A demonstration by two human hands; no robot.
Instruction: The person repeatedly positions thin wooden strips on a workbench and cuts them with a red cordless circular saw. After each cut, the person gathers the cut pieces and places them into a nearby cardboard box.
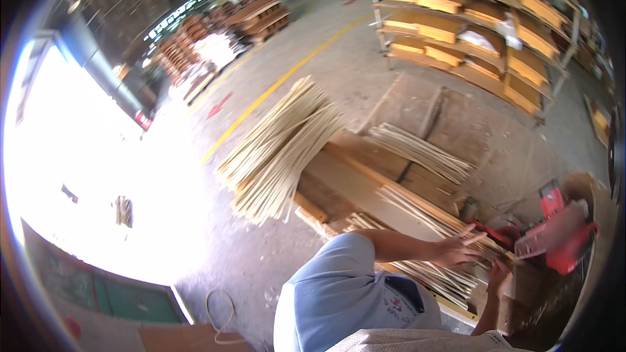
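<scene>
My left hand [455, 251] reaches over long, thin pale wooden strips [417, 212], its fingers stretched out and apart near their right-hand ends. Close below it, my right hand [499, 278] has its fingers bent together by the strip ends; what is in them is too small to make out. Just beyond both hands stands a red power saw [548, 238], partly blurred. More loose strips [440, 280] lie beneath my left forearm.
A large heap of strips [280, 156] lies across the left end of the wooden bench [339, 179]. Another bundle [420, 150] rests behind. Shelves with brown boards [437, 26] stand at the far right, stacked wood [257, 16] at the far left. A yellow line [280, 81] crosses the floor.
</scene>
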